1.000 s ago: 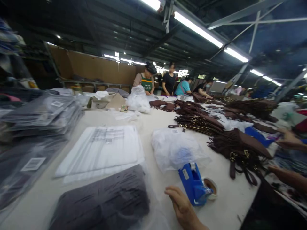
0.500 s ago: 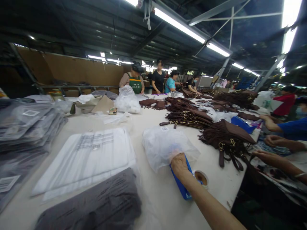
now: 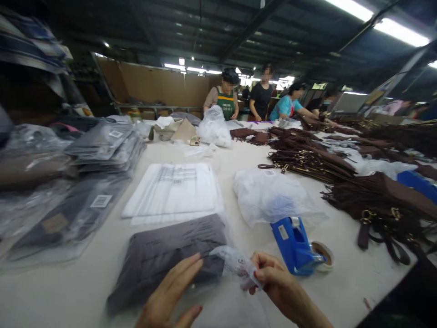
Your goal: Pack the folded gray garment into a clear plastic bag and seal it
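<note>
Head view is showing a long white table (image 3: 112, 269) running from the bottom of the frame toward the upper centre. At the bottom centre, a dark folded garment in a clear plastic bag (image 3: 170, 257) is lying flat on the table. The left hand (image 3: 170, 298) is resting with its fingers extended and spread on the near edge of the bag, pressing flat, not closed around anything. The right hand (image 3: 278, 284) is pinching the loose flap of the bag (image 3: 235, 262) between thumb and fingertips, at the bag's right end. Just right of that hand, a blue tape dispenser (image 3: 293, 246) is standing on the table with its tape roll (image 3: 322, 255) facing the right edge. Behind the dispenser, a crumpled white plastic bag (image 3: 273, 196) is lying. A stack of flat white bags (image 3: 174, 191) is sitting in the centre, and packed dark garments (image 3: 102, 146) are piling at the left of the frame. Brown leather straps with metal buckles (image 3: 375, 200) are covering the right side. Other people (image 3: 225, 98) are standing at the far end, upper centre.
</note>
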The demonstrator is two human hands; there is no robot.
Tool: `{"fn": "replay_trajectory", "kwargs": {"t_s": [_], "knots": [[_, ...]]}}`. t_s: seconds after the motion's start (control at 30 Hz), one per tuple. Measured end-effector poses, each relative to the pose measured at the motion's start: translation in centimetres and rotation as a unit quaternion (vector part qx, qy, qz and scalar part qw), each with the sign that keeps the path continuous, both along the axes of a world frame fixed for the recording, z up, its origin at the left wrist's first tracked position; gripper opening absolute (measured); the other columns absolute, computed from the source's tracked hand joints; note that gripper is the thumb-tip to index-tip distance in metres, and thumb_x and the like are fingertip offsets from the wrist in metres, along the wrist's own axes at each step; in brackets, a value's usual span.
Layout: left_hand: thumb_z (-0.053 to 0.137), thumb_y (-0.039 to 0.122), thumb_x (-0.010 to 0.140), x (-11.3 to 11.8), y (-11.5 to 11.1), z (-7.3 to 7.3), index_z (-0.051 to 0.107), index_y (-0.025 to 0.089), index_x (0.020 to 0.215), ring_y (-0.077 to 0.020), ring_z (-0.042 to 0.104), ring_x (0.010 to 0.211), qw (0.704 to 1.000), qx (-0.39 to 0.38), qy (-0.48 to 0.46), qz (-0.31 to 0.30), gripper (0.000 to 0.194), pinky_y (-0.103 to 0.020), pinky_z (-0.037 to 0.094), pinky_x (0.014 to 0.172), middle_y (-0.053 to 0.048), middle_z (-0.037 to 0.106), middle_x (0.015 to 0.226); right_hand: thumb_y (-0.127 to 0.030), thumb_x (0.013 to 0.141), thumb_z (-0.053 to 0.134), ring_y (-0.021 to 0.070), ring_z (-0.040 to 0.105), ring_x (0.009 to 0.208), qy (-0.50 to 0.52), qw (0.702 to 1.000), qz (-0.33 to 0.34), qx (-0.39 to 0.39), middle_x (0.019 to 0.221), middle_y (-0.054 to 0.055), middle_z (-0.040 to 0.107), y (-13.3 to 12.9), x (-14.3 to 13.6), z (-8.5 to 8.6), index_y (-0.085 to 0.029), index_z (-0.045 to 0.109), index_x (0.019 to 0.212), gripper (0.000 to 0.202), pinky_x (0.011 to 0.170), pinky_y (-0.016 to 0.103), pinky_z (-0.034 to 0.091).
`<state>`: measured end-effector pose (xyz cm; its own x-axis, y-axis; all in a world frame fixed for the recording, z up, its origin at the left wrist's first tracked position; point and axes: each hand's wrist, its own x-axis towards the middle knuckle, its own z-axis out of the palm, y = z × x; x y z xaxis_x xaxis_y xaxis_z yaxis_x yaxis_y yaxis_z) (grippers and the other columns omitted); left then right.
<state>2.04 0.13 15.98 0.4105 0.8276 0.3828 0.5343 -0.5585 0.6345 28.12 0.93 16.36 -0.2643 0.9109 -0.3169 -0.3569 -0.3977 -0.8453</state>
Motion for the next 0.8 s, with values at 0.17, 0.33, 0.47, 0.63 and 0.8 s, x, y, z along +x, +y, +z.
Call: {"fn": "replay_trajectory", "kwargs": {"t_s": [0.17, 0.33, 0.47, 0.63, 0.8], "knots": [[0.064, 0.025, 0.061, 3.8, 2.4, 1.4, 0.06, 0.018, 0.105, -0.0213, 0.057, 0.094, 0.927, -0.347, -0.138, -0.028, 0.045, -0.03, 0.045, 0.085, -0.004, 0.064, 0.098, -0.029, 0.058, 0.066, 0.0162, 0.062, 0.049, 0.049, 0.996, 0.065, -0.025, 0.057, 0.004, 0.064, -0.6, -3.3, -1.0, -0.017, 0.049, 0.062, 0.021, 0.045, 0.023, 0.042], [0.065, 0.028, 0.049, 4.2, 1.7, 0.5, 0.055, 0.013, 0.067, -0.0097, 0.04, 0.055, 0.81, -0.524, -0.26, 0.024, 0.025, -0.022, 0.027, 0.051, 0.003, 0.05, 0.058, -0.032, 0.061, 0.072, 0.0069, 0.047, 0.034, 0.03, 0.997, -0.019, -0.071, 0.043, -0.006, 0.051, 0.0, -4.0, -1.6, -0.017, 0.049, 0.061, 0.028, 0.034, 0.016, 0.033], [0.061, 0.022, 0.048, 3.2, 1.0, -0.8, 0.053, 0.013, 0.064, -0.0083, 0.037, 0.051, 0.76, -0.545, -0.34, 0.1, 0.02, -0.021, 0.023, 0.05, 0.004, 0.047, 0.054, -0.026, 0.056, 0.081, 0.0024, 0.046, 0.039, 0.139, 0.972, -0.112, -0.152, 0.047, -0.008, 0.054, 0.7, -4.1, -2.3, -0.015, 0.056, 0.063, 0.028, 0.039, 0.012, 0.037], [0.072, 0.043, 0.051, 3.1, 1.2, -1.3, 0.051, 0.014, 0.065, -0.0096, 0.04, 0.051, 0.715, -0.53, -0.417, 0.185, 0.038, -0.022, 0.03, 0.051, 0.002, 0.05, 0.057, -0.023, 0.049, 0.085, 0.0081, 0.064, 0.062, 0.229, 0.94, -0.143, -0.209, 0.072, 0.001, 0.071, -1.2, -5.4, -4.1, -0.014, 0.066, 0.078, 0.035, 0.057, 0.016, 0.048], [0.067, 0.057, 0.058, 5.0, 0.4, -1.6, 0.048, 0.015, 0.061, -0.0098, 0.037, 0.052, 0.765, -0.498, -0.365, 0.186, 0.046, -0.022, 0.029, 0.049, 0.003, 0.045, 0.055, -0.03, 0.049, 0.085, 0.0153, 0.066, 0.08, 0.264, 0.937, -0.069, -0.219, 0.091, 0.003, 0.072, -3.5, -9.8, -5.1, -0.019, 0.067, 0.092, 0.048, 0.066, 0.025, 0.051]]}}
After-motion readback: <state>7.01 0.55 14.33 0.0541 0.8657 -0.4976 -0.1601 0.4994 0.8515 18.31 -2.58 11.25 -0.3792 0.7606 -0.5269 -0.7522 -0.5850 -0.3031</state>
